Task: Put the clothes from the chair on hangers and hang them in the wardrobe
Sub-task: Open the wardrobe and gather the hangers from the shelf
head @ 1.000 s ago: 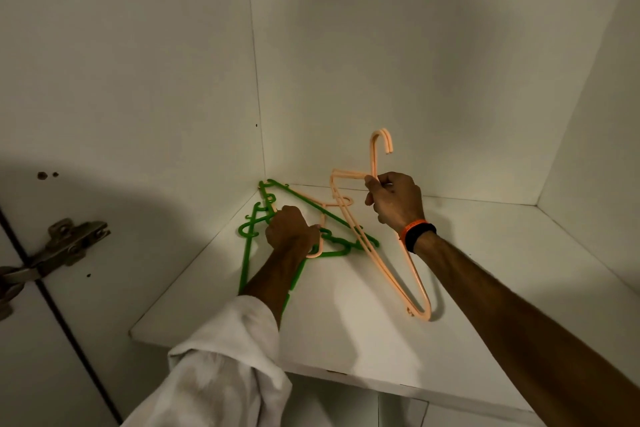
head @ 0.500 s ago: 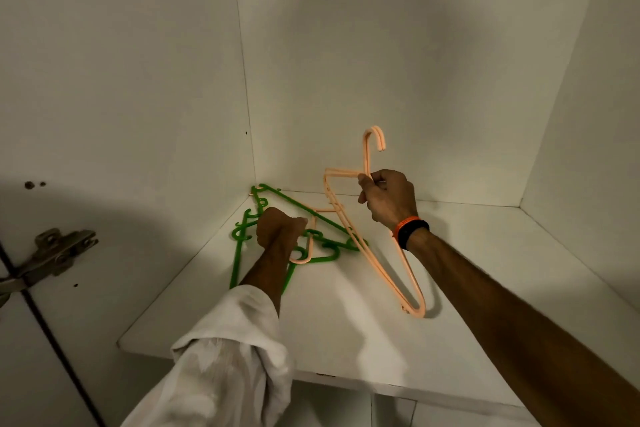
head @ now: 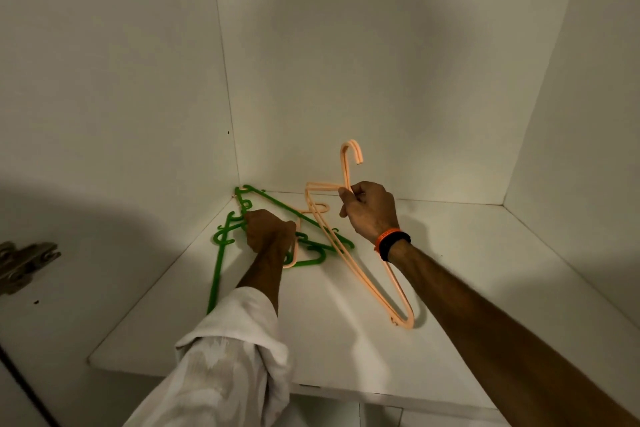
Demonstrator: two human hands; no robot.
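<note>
My right hand (head: 370, 210) grips peach plastic hangers (head: 360, 260) at the neck, hook upward and their lower end resting on the white wardrobe shelf (head: 467, 288). Green hangers (head: 221, 263) lie in the shelf's back left corner. My left hand (head: 268, 230) is curled over the green pile and holds another peach hanger (head: 292, 258) whose hook shows below the fingers. A white garment (head: 225, 364) is draped over my left forearm.
The wardrobe's white side walls and back wall (head: 381, 62) close in the shelf on three sides. A metal door hinge (head: 24, 263) sits at the left edge. The shelf's front edge runs along the bottom of the view.
My left hand has slid slightly toward the back left corner over the green hangers. My right hand keeps the peach hangers raised in about the same place.
</note>
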